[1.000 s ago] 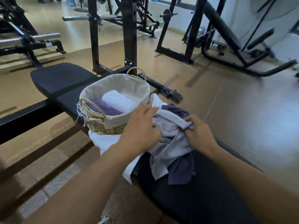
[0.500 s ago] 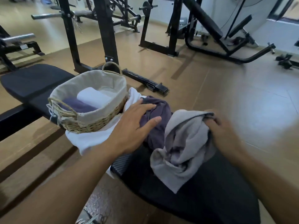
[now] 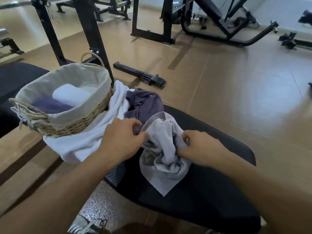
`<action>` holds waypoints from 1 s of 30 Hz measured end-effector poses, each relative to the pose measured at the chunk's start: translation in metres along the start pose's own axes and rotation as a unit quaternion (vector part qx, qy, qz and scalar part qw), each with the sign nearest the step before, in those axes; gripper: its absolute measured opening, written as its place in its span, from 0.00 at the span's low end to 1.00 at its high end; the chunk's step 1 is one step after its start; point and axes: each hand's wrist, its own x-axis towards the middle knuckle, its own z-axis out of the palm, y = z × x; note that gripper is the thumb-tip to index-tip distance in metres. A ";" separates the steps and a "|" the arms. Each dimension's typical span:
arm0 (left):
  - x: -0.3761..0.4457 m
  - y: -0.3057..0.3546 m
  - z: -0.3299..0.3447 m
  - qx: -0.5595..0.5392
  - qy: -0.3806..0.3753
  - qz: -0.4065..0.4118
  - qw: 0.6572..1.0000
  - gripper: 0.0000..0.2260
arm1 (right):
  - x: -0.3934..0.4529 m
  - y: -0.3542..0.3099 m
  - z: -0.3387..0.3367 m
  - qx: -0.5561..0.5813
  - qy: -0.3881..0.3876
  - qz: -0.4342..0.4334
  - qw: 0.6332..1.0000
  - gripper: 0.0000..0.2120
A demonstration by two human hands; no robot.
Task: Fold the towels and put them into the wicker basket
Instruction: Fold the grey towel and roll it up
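Soft daylight glares off the floor (image 3: 263,98) at right; edges bow and smear with wide-angle blur.

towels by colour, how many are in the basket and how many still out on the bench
white: 2, white folded towel in the wicker basket, loose white towel
dark purple: 2, folded purple towel in basket, loose purple towel
light grey: 1, grey towel in both hands
total: 5

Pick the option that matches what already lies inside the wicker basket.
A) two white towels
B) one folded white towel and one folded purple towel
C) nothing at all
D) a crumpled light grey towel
B: inside the wicker basket a folded white towel lies beside a folded purple towel; the light grey towel is outside it, on the bench, held by both hands.
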 end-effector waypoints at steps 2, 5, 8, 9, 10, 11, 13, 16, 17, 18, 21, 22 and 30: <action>0.000 0.002 0.004 0.061 -0.036 0.000 0.997 0.14 | -0.001 0.001 -0.001 0.031 0.023 -0.021 0.999 0.09; 0.001 0.003 0.007 0.075 -0.035 0.004 0.997 0.10 | 0.000 0.008 -0.002 0.113 0.058 -0.037 0.991 0.04; 0.003 0.000 0.005 0.055 -0.009 -0.007 0.998 0.08 | 0.004 0.021 -0.005 0.190 0.098 -0.034 0.976 0.07; 0.003 -0.001 0.005 0.054 -0.004 -0.016 0.998 0.10 | 0.006 0.026 -0.006 0.207 0.110 -0.027 0.972 0.09; 0.002 -0.003 0.005 0.061 -0.008 -0.025 0.998 0.12 | 0.008 0.031 -0.008 0.225 0.125 -0.020 0.966 0.11; 0.001 -0.004 0.005 0.077 -0.022 -0.031 0.996 0.14 | 0.010 0.036 -0.009 0.245 0.143 -0.015 0.959 0.12; -0.001 -0.006 0.007 0.123 -0.052 -0.024 0.991 0.15 | 0.015 0.046 -0.009 0.286 0.188 -0.005 0.940 0.12; -0.004 -0.004 0.010 0.157 -0.050 0.003 0.986 0.09 | 0.021 0.057 -0.010 0.289 0.226 0.015 0.930 0.07; -0.006 -0.002 0.009 0.147 -0.034 0.007 0.989 0.08 | 0.021 0.059 -0.010 0.277 0.228 0.019 0.933 0.07; -0.006 0.001 0.008 0.118 -0.016 0.003 0.993 0.08 | 0.021 0.059 -0.010 0.278 0.228 0.019 0.933 0.09; -0.001 0.005 -0.003 -0.088 0.052 -0.042 0.994 0.07 | 0.015 0.057 -0.015 0.329 0.235 0.027 0.914 0.14; 0.001 0.007 -0.008 -0.170 0.086 -0.054 0.980 0.07 | 0.012 0.056 -0.019 0.353 0.246 0.032 0.902 0.15; -0.002 0.010 -0.027 -0.274 0.121 -0.024 0.954 0.03 | -0.004 0.052 -0.033 0.312 0.218 0.016 0.925 0.16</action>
